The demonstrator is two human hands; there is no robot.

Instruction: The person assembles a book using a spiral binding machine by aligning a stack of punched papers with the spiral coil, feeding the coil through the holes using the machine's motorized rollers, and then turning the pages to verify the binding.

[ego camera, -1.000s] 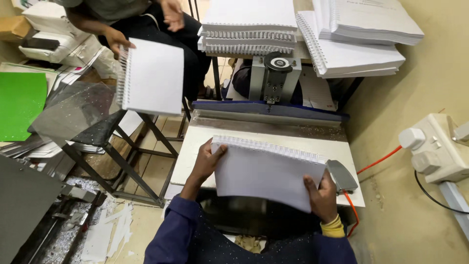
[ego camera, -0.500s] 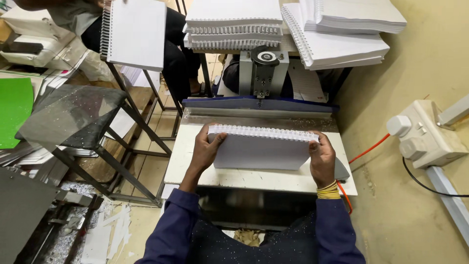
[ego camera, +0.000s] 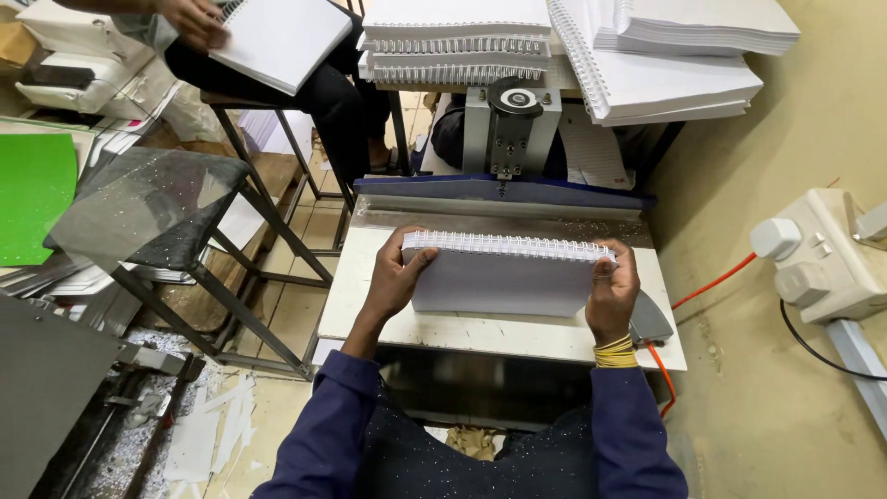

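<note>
A cramped binding workshop lay below the camera, with a white surface (ego camera: 370,305) set in front of a blue-and-grey binding machine (ego camera: 506,129) and a beige wall to the right carrying a white socket box (ego camera: 818,254) with an orange cable (ego camera: 711,282). On that surface, both hands held a white wire-bound notebook (ego camera: 504,277), tilted up with its wire spine (ego camera: 508,246) along the far edge, facing the machine. The left hand (ego camera: 395,277) clasped the notebook's left edge, thumb on top near the spine and fingers curled under. The right hand (ego camera: 610,286), with yellow bangles (ego camera: 612,352) at the wrist, closed its grip on the right edge the same way. Stacks of bound notebooks (ego camera: 457,37) were piled above the machine, and a further heap (ego camera: 674,55) lay to their right. At the upper left, another person's hand (ego camera: 189,18) rested on a separate white notebook (ego camera: 277,37). A glass-topped metal stand (ego camera: 139,208) stood to the left, beside a green sheet (ego camera: 32,194), with paper scraps (ego camera: 203,434) on the floor.
</note>
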